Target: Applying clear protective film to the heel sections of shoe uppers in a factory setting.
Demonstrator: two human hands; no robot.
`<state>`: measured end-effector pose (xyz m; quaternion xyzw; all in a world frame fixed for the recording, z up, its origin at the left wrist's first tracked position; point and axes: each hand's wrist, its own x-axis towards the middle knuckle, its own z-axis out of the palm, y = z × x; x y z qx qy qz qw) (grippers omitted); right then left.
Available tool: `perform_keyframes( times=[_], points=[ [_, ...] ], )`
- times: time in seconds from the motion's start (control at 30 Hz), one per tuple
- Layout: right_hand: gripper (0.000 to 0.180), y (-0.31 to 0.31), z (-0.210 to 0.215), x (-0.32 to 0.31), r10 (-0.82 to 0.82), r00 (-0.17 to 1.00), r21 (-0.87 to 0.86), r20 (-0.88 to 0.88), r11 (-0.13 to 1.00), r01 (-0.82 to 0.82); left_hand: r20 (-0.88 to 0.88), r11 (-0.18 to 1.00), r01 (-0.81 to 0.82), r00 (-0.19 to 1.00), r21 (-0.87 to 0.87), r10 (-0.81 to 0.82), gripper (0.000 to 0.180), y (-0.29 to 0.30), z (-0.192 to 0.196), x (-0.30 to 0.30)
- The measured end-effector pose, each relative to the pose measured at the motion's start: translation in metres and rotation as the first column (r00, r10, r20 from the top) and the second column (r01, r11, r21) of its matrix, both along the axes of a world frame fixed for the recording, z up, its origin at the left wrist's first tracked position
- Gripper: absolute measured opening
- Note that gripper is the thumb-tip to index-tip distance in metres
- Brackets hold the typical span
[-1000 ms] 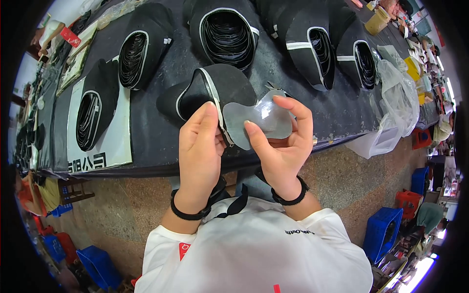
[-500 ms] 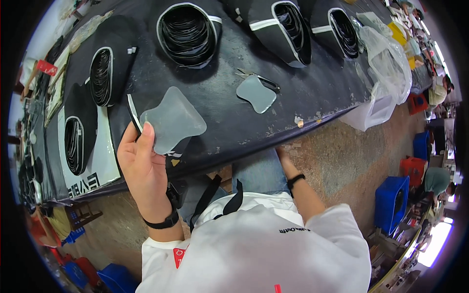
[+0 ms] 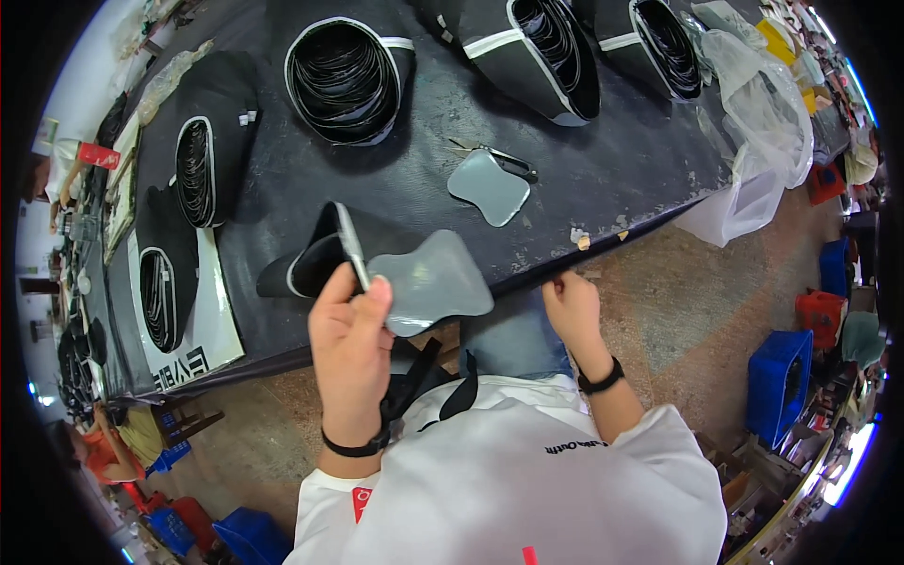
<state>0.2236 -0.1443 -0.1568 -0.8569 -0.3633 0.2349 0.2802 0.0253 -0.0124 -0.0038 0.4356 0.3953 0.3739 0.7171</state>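
Observation:
My left hand (image 3: 353,353) is closed in a pinch between thumb and fingers, above the table's front edge. It holds a glossy grey pad (image 3: 433,282) with rounded lobes, together with a black fabric piece (image 3: 315,264) with a pale edge strip that curls into a loop on the left. My right hand (image 3: 573,311) is by the table edge to the right, its fingers curled in; whether anything is in them is hidden. A second grey pad (image 3: 490,188) lies flat on the table, partly over a slim tool with a black handle (image 3: 516,168).
Folded black stacks with white edging, one round (image 3: 344,85) and others at left and far right, stand on the black table (image 3: 414,179). Clear plastic bags (image 3: 767,132) hang over its right end. Blue bins (image 3: 780,386) stand on the floor at right. Other people are at the margins.
My left hand has moved right with the grey pad, and the black fabric piece now shows more, looped open. My right hand has risen from beside my leg to the table edge.

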Motion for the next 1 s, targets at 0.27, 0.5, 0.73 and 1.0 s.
perform_keyframes(
  times=[0.27, 0.5, 0.73, 1.0],
  points=[
    [0.028, 0.048, 0.128, -0.053, 0.357, 0.779, 0.677, -0.515, 0.727, 0.114, 0.083, 0.995, -0.051, 0.995, -0.089, 0.059, 0.022, -0.020, 0.002, 0.018],
    [0.013, 0.055, 0.143, -0.071, 0.442, 0.812, 0.849, -0.381, 0.514, 0.119, 0.066, 0.988, -0.137, 0.988, -0.069, 0.142, 0.020, -0.019, 0.005, 0.017],
    [0.012, 0.061, 0.142, -0.073, 0.396, 0.855, 0.775, -0.335, 0.631, 0.011, 0.090, 1.000, -0.019, 0.996, -0.007, 0.020, 0.020, -0.018, 0.013, 0.008],
    [0.013, 0.061, 0.148, -0.073, 0.373, 0.860, 0.742, -0.348, 0.671, 0.009, 0.133, 1.000, 0.023, 0.991, -0.002, -0.023, 0.018, -0.021, 0.021, 0.004]
  ],
)
